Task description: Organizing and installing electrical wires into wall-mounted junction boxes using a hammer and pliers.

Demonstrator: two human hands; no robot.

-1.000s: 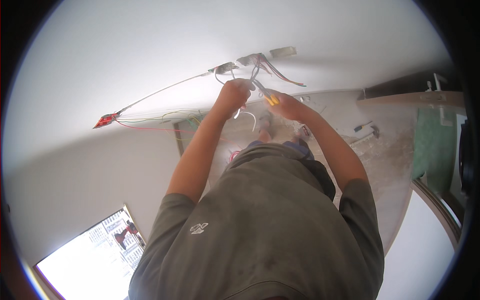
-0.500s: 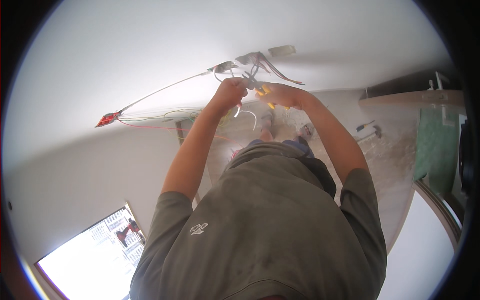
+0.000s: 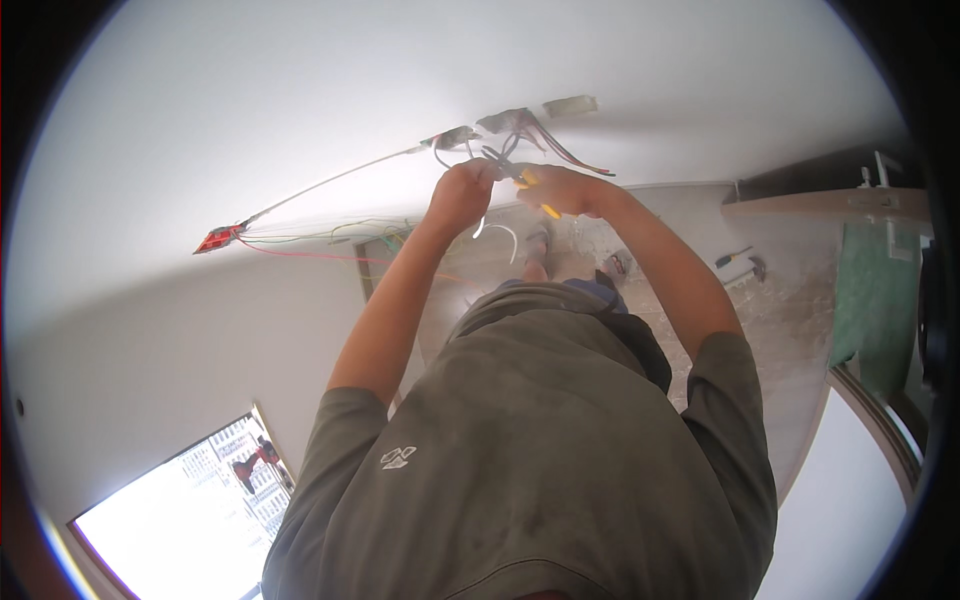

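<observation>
My left hand [image 3: 464, 192] is closed around a white cable [image 3: 482, 226], whose loose end curls below my fingers. The cable's upper part runs toward a rough wall opening [image 3: 455, 137]. In my right hand [image 3: 566, 190] is a pair of pliers with yellow handles [image 3: 525, 178]. Its dark jaws point up and left, beside my left fingertips; whether they touch the cable I cannot tell. Behind the pliers, a bundle of dark and reddish wires [image 3: 562, 148] hangs from a second opening [image 3: 508, 121].
A red box [image 3: 220, 238] with red, green and yellow wires is set in the wall at left. On the dusty floor lie a hammer [image 3: 757, 268] and a blue-handled tool [image 3: 724, 260]. A wooden ledge [image 3: 810, 203] juts out at right, near green sheeting [image 3: 872, 300].
My right hand has shifted slightly around the pliers, and one yellow handle end no longer shows. My left hand still grips the cable. The whole view has moved a little.
</observation>
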